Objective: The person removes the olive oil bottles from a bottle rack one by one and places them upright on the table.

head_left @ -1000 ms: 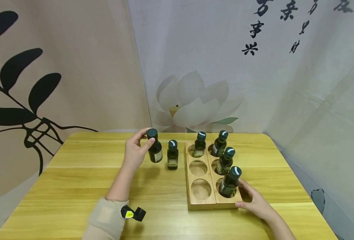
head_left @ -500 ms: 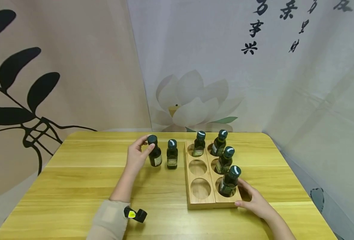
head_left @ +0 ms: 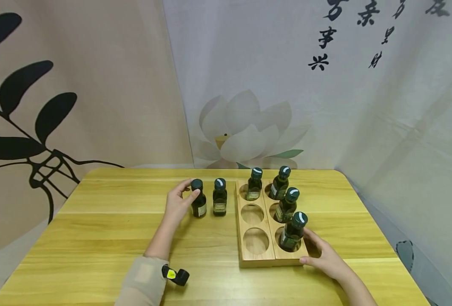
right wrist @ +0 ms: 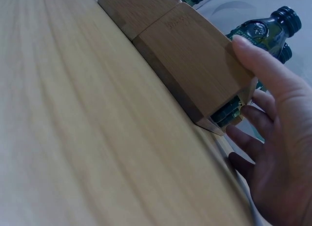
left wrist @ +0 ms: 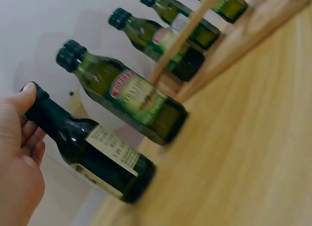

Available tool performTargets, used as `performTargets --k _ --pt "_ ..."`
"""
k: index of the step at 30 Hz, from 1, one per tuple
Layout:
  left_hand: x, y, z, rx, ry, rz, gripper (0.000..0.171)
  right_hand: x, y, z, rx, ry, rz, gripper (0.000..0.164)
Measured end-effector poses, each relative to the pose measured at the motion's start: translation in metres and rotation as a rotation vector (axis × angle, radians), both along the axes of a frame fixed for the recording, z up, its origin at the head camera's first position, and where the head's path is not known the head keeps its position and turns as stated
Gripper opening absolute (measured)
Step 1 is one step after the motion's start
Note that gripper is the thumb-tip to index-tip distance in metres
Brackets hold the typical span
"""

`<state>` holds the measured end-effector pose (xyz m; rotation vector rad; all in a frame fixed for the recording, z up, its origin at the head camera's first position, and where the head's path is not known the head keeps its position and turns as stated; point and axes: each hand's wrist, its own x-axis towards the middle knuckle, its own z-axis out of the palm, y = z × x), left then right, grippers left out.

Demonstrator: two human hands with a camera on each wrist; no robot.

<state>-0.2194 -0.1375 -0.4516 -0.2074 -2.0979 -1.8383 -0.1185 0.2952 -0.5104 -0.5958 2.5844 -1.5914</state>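
Observation:
Between thumb and fingers, my left hand (head_left: 177, 204) pinches the neck and cap of a small dark glass bottle (head_left: 200, 207). The bottle is upright, its base right at the tabletop, with a pale label (left wrist: 112, 148) on its side. Just right of it stands a green glass bottle (head_left: 220, 202) with a dark cap. My right hand (head_left: 325, 260) grips the near right corner of a wooden bottle rack (head_left: 257, 262), thumb on the near face and fingers along the right side. In the right wrist view, green glass shows through the rack's open side.
Three green bottles stand in the rack's right row, the nearest bottle (head_left: 292, 233) beside my right hand. Another bottle (head_left: 254, 185) fills the left row's far hole; the middle and near holes hold nothing. A printed cloth (head_left: 248, 63) hangs behind the wooden table (head_left: 95, 238).
My left hand has lowered the dark bottle toward the tabletop and slightly nearer me, beside the standing green bottle. The right hand and the rack stay in place.

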Motion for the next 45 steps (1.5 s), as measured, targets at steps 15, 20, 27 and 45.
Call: performTargets --k 15,20,27,45 --pt "0.018 0.002 0.028 -0.056 -0.013 -0.013 0.039 0.002 -0.001 0.002 -0.014 -0.004 0.001 0.082" --pt "0.023 0.005 0.051 -0.057 0.096 -0.03 0.041 0.004 -0.002 0.004 -0.016 0.013 0.009 0.081" --pt "0.029 0.017 0.068 0.016 0.23 -0.042 0.042 0.002 -0.001 0.003 -0.016 0.018 0.007 0.081" --pt "0.059 0.085 0.082 0.011 0.348 -0.237 0.043 0.001 0.0 0.0 -0.002 0.024 0.009 0.082"
